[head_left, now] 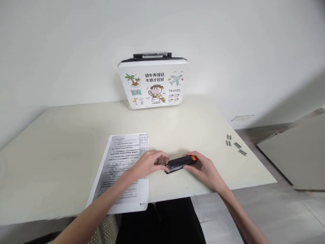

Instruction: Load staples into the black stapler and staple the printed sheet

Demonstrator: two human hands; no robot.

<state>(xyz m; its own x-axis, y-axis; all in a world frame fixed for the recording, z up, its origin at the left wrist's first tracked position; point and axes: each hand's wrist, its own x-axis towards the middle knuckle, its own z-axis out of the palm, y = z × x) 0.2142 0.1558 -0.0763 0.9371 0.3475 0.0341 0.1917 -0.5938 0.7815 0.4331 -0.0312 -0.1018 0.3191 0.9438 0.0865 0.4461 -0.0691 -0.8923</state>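
A black stapler (180,162) with an orange rear end lies on the table in front of me, pointing left. Around its rear end is my right hand (205,169), thumb on the near side and fingers on the far side. My left hand (152,162) is at the stapler's front end, its thumb touching the metal nose and its fingers curled just beyond. Beneath my left wrist and forearm lies a stack of printed paper (119,166), reaching the table's near edge. Several grey staple strips (237,145) lie to the right of the stapler.
A white cartoon-printed case (154,83) with a black handle stands against the wall at the back of the pale table (76,135). The table's right edge slopes down toward me. Beyond it, a pale board or cabinet (297,152) stands on the grey floor.
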